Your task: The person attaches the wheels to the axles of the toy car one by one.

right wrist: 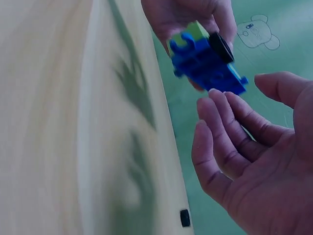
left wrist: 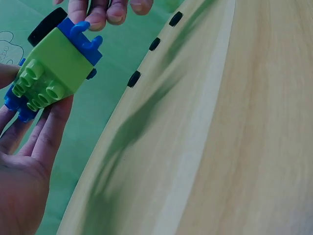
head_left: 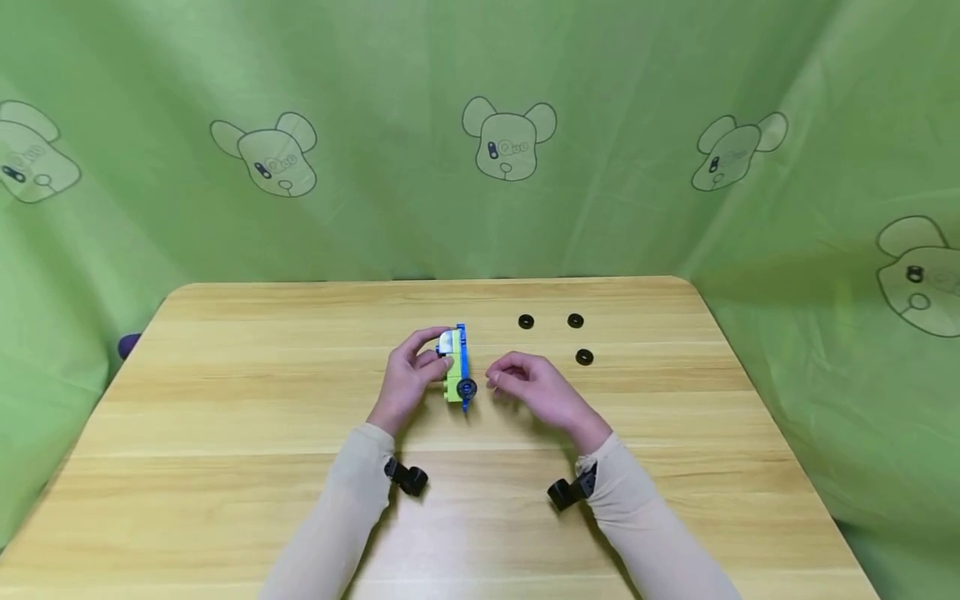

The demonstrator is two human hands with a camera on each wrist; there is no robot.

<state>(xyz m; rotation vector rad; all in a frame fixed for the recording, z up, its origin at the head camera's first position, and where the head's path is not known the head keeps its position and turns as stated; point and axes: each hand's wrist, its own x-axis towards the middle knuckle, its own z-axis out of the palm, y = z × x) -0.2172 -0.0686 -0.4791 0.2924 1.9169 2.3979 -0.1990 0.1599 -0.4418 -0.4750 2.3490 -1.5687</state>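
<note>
1. Left hand: gripping the toy vehicle. Thumb on its green side, fingers wrapped round behind and at the far end. Forearm comes in from the near side, angled inward; wrist about straight.
2. Toy vehicle: green blocks on a blue base, held around the middle of the table, well in from the left and right edges. Turned on its side: long axis runs far to near, blue underside faces right, green studs face left.
3. One black wheel sits on the vehicle, near end, facing up.
4. Right hand: just right of the vehicle, holding nothing. Fingers loosely bent, thumb apart from them in the right wrist view, fingertips pointing at the blue base. Forearm mirrors the left, angled in from the near right.
5. Fingertip contact: head view shows a gap; right wrist view is dim and soft, so treat that as probable.
6. Three loose black tyres lie flat toward the table's far right corner: two side by side near the far edge, the third just nearer, below the right one.
7. Beige sleeves on both arms, black camera at each wrist. Green curtain behind the far edge.
</note>
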